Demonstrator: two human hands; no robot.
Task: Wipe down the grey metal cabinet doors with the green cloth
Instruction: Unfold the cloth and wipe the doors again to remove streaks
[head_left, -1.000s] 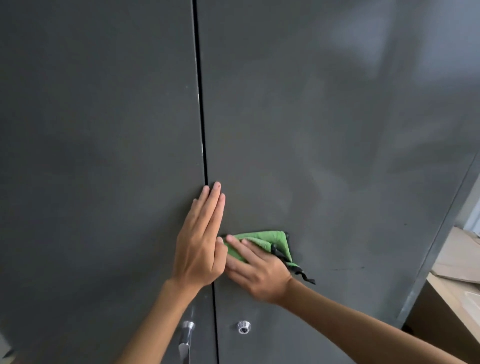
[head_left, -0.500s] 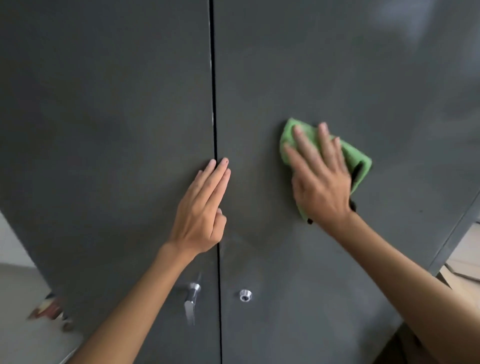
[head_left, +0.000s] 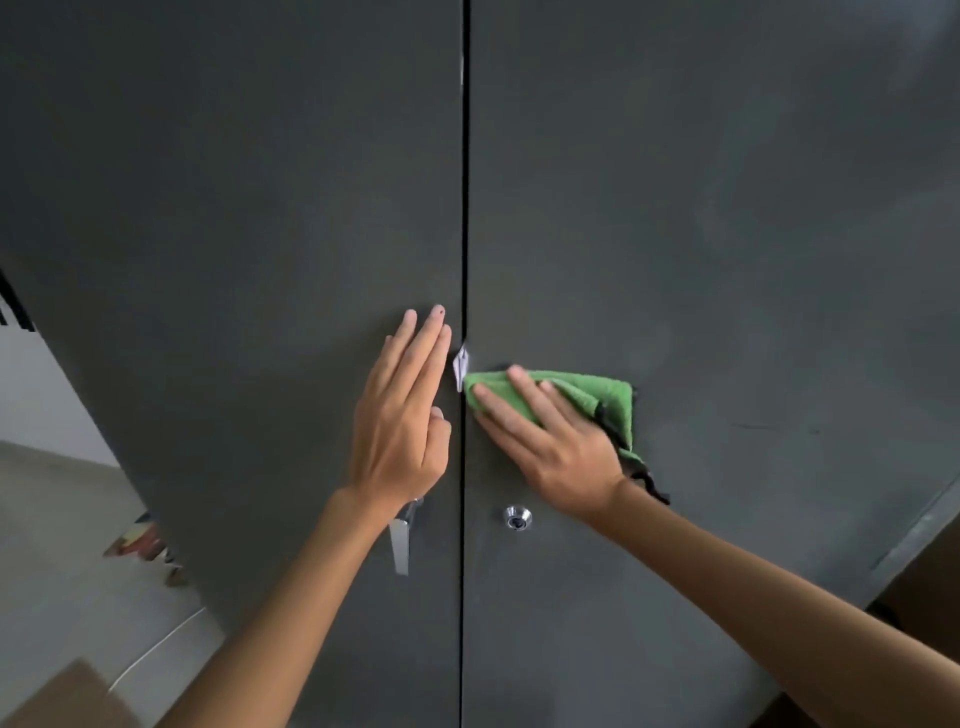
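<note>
At centre frame the left hand (head_left: 400, 415) lies flat on the left cabinet door (head_left: 234, 208), fingers straight, together and pointing up, just left of the seam (head_left: 464, 208). The right hand (head_left: 550, 447), its forearm angled from the lower right, presses the green cloth (head_left: 602, 397) against the right cabinet door (head_left: 727, 208) with straight, slightly spread fingers.

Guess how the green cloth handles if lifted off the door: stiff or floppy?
Probably floppy: the green cloth is bunched under the right hand, a black-edged corner dangling past the wrist. Likely light: flat fingers alone pin it to the upright right door. It would probably drop if pressure eased.
</note>
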